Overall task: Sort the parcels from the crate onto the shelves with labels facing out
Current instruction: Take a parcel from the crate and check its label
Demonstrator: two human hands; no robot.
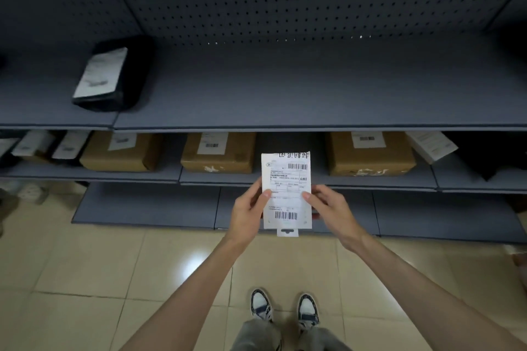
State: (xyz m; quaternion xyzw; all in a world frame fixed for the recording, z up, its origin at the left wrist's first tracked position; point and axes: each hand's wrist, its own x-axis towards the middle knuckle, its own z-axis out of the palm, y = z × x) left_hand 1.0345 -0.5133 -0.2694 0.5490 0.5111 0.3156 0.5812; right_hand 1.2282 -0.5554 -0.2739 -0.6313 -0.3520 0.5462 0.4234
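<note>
A small flat white parcel (286, 191) with a shipping label and barcodes facing me is held upright in front of the middle shelf (285, 178). My left hand (248, 209) grips its left edge with the thumb on the label. My right hand (328, 203) grips its right edge the same way. The parcel hangs in the gap between two brown boxes, one on its left (219, 152) and one on its right (370, 155). No crate is in view.
The top shelf (285, 88) carries a black bagged parcel (114, 74) at the left. More parcels fill the middle shelf's left end, including a brown box (119, 151), and a white box (430, 146) leans at the right. A bare bottom shelf (148, 205) juts over the tiled floor.
</note>
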